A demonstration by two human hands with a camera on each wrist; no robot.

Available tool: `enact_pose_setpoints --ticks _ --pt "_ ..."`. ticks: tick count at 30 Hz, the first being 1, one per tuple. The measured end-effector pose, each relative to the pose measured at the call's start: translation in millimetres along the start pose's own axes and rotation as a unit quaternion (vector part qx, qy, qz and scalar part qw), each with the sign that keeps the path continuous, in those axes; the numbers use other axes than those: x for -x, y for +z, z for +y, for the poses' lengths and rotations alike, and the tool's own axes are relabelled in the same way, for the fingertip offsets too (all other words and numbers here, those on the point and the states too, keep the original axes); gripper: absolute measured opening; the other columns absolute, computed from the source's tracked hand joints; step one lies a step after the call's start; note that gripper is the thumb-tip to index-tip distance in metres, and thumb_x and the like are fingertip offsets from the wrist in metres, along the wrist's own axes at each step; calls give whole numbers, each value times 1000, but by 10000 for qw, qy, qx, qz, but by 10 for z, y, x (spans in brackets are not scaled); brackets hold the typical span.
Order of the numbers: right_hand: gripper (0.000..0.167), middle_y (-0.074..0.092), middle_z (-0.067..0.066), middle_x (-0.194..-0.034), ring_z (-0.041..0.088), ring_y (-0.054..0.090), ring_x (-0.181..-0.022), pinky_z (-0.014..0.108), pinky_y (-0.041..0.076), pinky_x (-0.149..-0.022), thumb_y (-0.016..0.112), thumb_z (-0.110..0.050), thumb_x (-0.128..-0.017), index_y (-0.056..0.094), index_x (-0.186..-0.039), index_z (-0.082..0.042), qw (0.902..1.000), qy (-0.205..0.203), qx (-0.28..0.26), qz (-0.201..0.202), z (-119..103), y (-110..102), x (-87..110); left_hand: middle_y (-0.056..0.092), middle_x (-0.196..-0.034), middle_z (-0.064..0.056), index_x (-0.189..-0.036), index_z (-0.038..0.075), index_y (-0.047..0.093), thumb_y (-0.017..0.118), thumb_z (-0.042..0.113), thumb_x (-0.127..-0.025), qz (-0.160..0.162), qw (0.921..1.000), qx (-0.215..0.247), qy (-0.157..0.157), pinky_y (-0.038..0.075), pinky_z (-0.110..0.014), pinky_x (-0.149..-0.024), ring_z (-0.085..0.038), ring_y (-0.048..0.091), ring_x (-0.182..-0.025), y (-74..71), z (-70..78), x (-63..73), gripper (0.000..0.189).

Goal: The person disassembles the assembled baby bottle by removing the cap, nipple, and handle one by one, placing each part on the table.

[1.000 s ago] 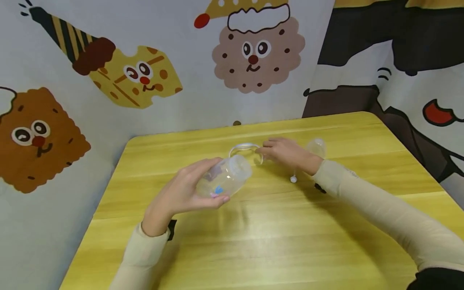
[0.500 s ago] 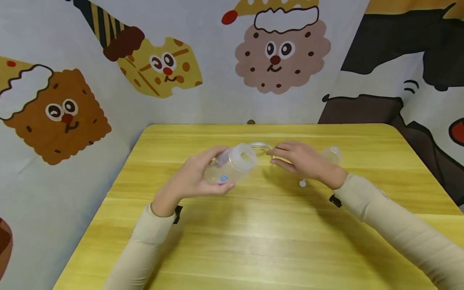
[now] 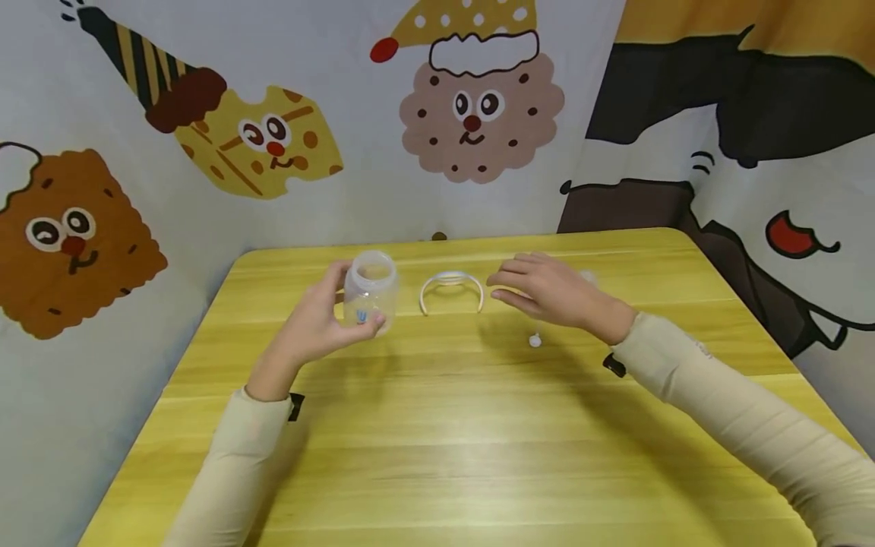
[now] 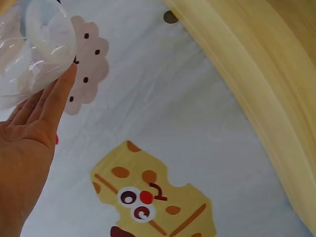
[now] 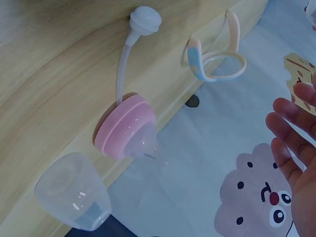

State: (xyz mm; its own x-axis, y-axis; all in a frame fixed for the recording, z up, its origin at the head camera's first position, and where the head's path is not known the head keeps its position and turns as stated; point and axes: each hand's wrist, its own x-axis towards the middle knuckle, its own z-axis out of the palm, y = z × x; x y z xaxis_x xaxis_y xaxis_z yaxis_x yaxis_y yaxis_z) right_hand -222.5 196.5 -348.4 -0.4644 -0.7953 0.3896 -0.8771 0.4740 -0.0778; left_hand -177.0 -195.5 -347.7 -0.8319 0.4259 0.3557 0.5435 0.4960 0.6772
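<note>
My left hand [image 3: 307, 323] grips a clear baby bottle [image 3: 371, 296], thumb on the near side and fingers behind. The bottle has no top on and its mouth points up, held over the table. My right hand [image 3: 550, 289] hovers over the table with fingers loosely extended, holding nothing. Between the hands lies a detached bottle handle [image 3: 451, 278], a curved band with two arms. Beneath the right hand, the right wrist view shows a pink collar with a clear nipple [image 5: 126, 128], its straw ending in a white weighted ball [image 5: 145, 20]. Beside it stands a translucent cap [image 5: 74, 190].
The yellow wood-grain table [image 3: 437, 448] has rounded far corners. A cloth printed with cartoon biscuits and cheese [image 3: 266, 144] hangs right behind its far edge and along the left side.
The left hand has moved the bottle left, away from the right hand, and tipped it from slanted to nearly upright. The handle now shows whole. The right hand has drawn off from the handle.
</note>
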Motion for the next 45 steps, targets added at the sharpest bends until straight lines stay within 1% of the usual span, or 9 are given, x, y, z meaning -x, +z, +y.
enact_pose_setpoints --ticks 4,8,13,18,25,30,37,40,45 --pt "19 74 2 -107 23 67 -95 45 56 -88 72 -22 -103 76 -117 -11 9999 12 -3 -119 7 -8 71 66 -130 -17 -142 1 45 85 20 -86 -55 9999 -37 -158 56 -60 -101 -35 68 -117 11 -61 -14 71" --pt "16 74 3 -106 23 67 -95 45 55 -84 74 -18 -100 76 -115 -11 9998 26 14 -209 28 -50 113 63 -133 -19 -145 0 41 84 22 -88 -116 9989 -3 -453 55 -60 -103 -37 67 -117 -13 -155 -71 75" --pt "14 74 3 -106 23 68 -98 45 55 -86 73 -18 -101 77 -113 -11 9996 19 0 -293 32 -119 130 58 -138 -21 -148 1 36 84 22 -90 -57 9970 100 -765 52 -60 -107 -39 62 -123 -64 -269 -112 78" --pt "13 74 5 -106 25 68 -97 47 56 -90 74 -15 -101 76 -112 -8 9994 -68 -145 -309 38 -173 136 56 -140 -20 -151 4 36 85 26 -90 31 9951 100 -986 51 -61 -107 -39 61 -124 -69 -317 -118 81" --pt "14 74 4 -107 25 68 -100 50 54 -93 75 -12 -99 76 -113 -9 9994 91 -156 -304 83 -292 156 59 -136 -19 -150 4 37 85 34 -90 -12 9938 -204 -1093 53 -60 -101 -39 61 -121 -35 -375 -237 82" --pt "14 74 5 -109 25 67 -100 50 54 -94 74 -13 -100 76 -114 -10 9989 166 -273 -346 80 -333 216 60 -131 -19 -145 3 39 85 35 -89 -145 9924 -131 -1213 54 -57 -98 -35 62 -116 26 -434 -342 79" --pt "11 73 0 -103 22 66 -95 48 54 -90 77 -14 -97 76 -108 -12 9994 32 -243 -229 90 -291 290 62 -129 -17 -146 5 37 85 31 -90 -471 9914 -52 -1223 55 -50 -90 -32 64 -110 154 -609 -419 78" --pt "11 72 0 -100 21 65 -92 46 53 -87 78 -12 -96 76 -107 -12 9994 -70 -311 -108 111 -292 322 61 -130 -19 -150 4 34 84 27 -91 -670 9903 42 -1216 54 -50 -92 -33 63 -113 178 -684 -475 81" --pt "16 72 3 -101 24 66 -93 48 54 -85 80 -9 -93 77 -108 -10 9995 -35 -304 31 173 -327 377 62 -130 -18 -152 6 34 84 23 -91 -764 9878 220 -1337 53 -55 -99 -35 63 -115 182 -771 -559 81"
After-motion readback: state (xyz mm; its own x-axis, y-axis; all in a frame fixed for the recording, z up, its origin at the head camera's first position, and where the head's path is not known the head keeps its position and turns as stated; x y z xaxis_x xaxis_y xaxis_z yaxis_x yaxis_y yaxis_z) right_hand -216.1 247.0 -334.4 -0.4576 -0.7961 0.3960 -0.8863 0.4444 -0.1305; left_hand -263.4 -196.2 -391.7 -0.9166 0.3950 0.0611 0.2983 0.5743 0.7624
